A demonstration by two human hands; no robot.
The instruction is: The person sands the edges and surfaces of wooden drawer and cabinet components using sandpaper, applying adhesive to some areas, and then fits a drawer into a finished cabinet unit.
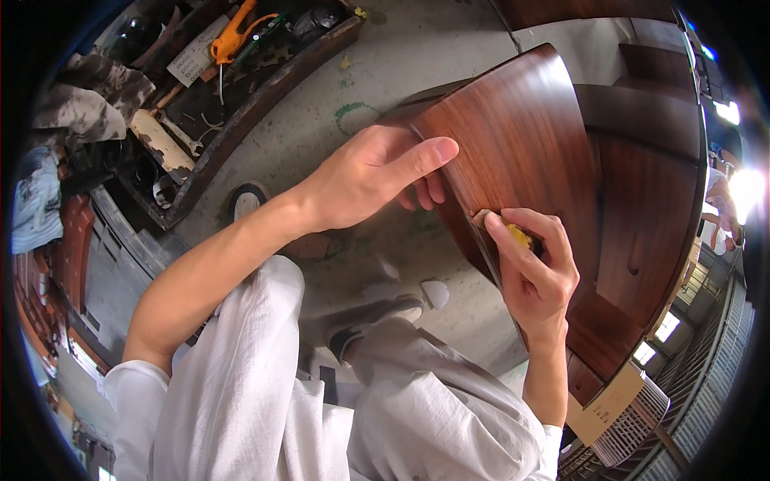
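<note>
A glossy reddish-brown wooden furniture piece (513, 120) stands in front of me, its curved panel tilted toward my hands. My right hand (539, 268) pinches a small yellow-and-tan pad (520, 236) between thumb and fingers, at the panel's near edge. Most of the pad is hidden in the fingers, so its exact kind is unclear. Beside the upper left edge of the same panel is my left hand (385, 176). Its thumb stretches out over the edge and the other fingers bend loosely lower down. I see nothing held in it; whether it touches the wood is hard to tell.
A dark tool tray (265, 80) at the upper left holds an orange-handled air blow gun (233, 34), a wrench (183, 133) and cloths. My knees (257, 321) are below my hands. A cardboard box (607, 410) stands at the lower right. White scraps (435, 293) lie on the concrete floor.
</note>
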